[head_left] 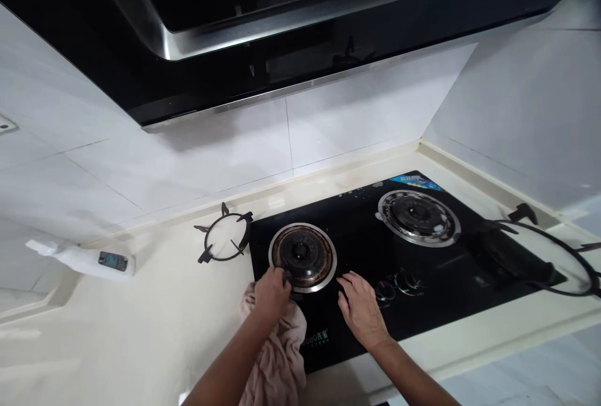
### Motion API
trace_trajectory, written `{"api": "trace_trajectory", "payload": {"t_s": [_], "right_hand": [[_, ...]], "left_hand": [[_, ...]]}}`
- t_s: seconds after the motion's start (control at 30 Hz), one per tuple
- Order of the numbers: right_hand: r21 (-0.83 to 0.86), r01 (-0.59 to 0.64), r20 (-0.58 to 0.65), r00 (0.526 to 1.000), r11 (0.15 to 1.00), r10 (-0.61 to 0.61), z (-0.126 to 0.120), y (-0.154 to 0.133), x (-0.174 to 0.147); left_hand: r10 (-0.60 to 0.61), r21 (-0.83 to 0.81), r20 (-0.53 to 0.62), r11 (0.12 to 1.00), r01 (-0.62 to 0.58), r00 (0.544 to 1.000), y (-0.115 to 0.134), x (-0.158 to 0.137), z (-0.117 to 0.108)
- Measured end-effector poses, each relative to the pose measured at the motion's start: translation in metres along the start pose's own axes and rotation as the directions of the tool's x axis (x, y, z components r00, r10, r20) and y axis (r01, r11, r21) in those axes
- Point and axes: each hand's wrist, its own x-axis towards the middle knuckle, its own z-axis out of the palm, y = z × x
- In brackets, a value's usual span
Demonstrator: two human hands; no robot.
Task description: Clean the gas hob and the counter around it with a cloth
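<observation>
My left hand (272, 296) is closed at the front left edge of the left burner (303, 256), with a pink cloth (277, 362) bunched under it and hanging down toward me. A small dark piece shows by its fingertips; I cannot make out what it is. My right hand (360, 309) rests on the black glass cooktop (357, 237), its fingers bent and a little apart near the right rim of the same burner. Nothing shows in it. The burner's metal ring has brown stains.
A black pan support (246, 240) lies on the counter left of the cooktop, another (582, 262) at its right end. The right burner (419, 218) shows pale foam. A white spray bottle (84, 260) lies far left. The range hood (282, 55) hangs overhead.
</observation>
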Motion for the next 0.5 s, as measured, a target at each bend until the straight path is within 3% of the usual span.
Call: {"api": "trace_trajectory", "payload": {"t_s": [0.17,0.33,0.4,0.5], "right_hand": [[0.004,-0.013,0.001,1.0,1.0,0.013,0.001,-0.001,0.0],[0.023,-0.013,0.005,1.0,1.0,0.013,-0.002,-0.001,0.001],[0.033,-0.011,0.002,1.0,0.999,0.011,-0.003,-0.001,0.001],[0.047,-0.017,0.0,1.0,0.999,0.017,-0.003,0.0,0.0]], "left_hand": [[0.026,0.047,-0.01,0.999,-0.026,1.0,-0.029,0.056,-0.025],[0.053,0.075,-0.002,0.996,-0.053,0.999,-0.013,0.113,-0.04],[0.037,0.082,0.005,0.996,-0.038,0.999,-0.005,0.12,-0.04],[-0.003,0.092,0.025,0.996,0.001,1.0,-0.004,0.105,-0.037]]}}
